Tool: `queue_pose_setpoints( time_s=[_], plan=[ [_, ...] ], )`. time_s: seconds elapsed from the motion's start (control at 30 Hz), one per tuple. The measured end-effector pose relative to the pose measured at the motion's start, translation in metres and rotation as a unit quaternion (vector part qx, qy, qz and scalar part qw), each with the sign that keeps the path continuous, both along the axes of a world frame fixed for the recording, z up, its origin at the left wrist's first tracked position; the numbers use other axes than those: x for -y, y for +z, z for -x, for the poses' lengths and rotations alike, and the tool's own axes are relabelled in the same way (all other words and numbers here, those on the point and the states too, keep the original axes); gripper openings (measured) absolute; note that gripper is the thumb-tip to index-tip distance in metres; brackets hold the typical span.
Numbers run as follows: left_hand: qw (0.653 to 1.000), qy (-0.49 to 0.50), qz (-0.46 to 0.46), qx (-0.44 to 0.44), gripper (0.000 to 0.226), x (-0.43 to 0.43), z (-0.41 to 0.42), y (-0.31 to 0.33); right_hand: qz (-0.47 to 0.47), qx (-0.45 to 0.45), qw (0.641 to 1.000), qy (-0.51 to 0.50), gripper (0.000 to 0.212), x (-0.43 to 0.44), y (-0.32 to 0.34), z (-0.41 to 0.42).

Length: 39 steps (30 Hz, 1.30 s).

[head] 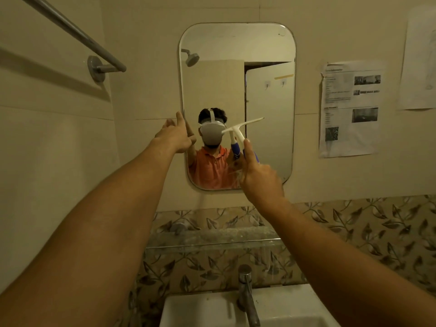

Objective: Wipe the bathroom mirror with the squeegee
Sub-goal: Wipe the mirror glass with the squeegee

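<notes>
The right hand's (257, 175) grip is closed round the squeegee (238, 131) handle, thumb lying up along it. The white blade slants across mid-frame, in front of the mirror's (236, 67) lower half; whether it touches the glass I cannot tell. The left hand (175, 135) holds nothing, its fingers straight at the mirror's left edge. Below are a glass shelf (212, 241), a tap (246, 293) and a sink (200, 310). Papers (351, 107) hang at the right.

Wall: beige tiles (146, 67) bearing the mirror (236, 79), a towel rail (70, 29) and a printed sheet (351, 107).
Shelf: glass ledge (212, 241), fixed below the mirror.
Basin: white sink (200, 308), metal tap (246, 296) at its rear rim.
</notes>
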<state>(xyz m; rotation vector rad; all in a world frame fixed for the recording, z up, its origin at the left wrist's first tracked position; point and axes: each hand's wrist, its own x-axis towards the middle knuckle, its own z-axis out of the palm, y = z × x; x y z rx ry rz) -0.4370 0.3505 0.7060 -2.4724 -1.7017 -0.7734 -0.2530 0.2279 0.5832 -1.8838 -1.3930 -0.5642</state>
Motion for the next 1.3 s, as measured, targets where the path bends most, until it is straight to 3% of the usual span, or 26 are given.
queue_pose_setpoints(
  time_s=[0.2,0.37,0.6,0.73,0.83,1.3],
  plan=[
    [1.000,0.002,0.008,-0.007,0.089,0.000,-0.003,-0.005,0.025,-0.010,0.999,-0.025,0.083,0.015,-0.032,-0.005],
    [1.000,0.001,0.011,-0.002,0.090,-0.003,-0.003,-0.004,0.024,-0.057,0.998,0.009,0.063,0.034,-0.021,-0.006],
    [1.000,0.007,0.001,-0.012,0.091,-0.009,-0.003,0.006,-0.142,-0.127,0.980,0.050,0.049,0.041,0.137,-0.035],
    [1.000,0.009,-0.004,-0.014,0.089,-0.010,-0.005,0.010,-0.173,-0.101,0.979,0.028,0.041,0.036,0.222,-0.046],
    [1.000,0.005,-0.003,-0.025,0.091,-0.013,-0.005,0.013,-0.141,-0.096,0.985,0.008,0.044,0.033,0.251,-0.049],
    [0.997,0.045,0.003,-0.056,0.095,-0.016,-0.017,0.024,-0.090,-0.129,0.988,-0.001,0.054,0.029,0.210,-0.038]
  ],
)
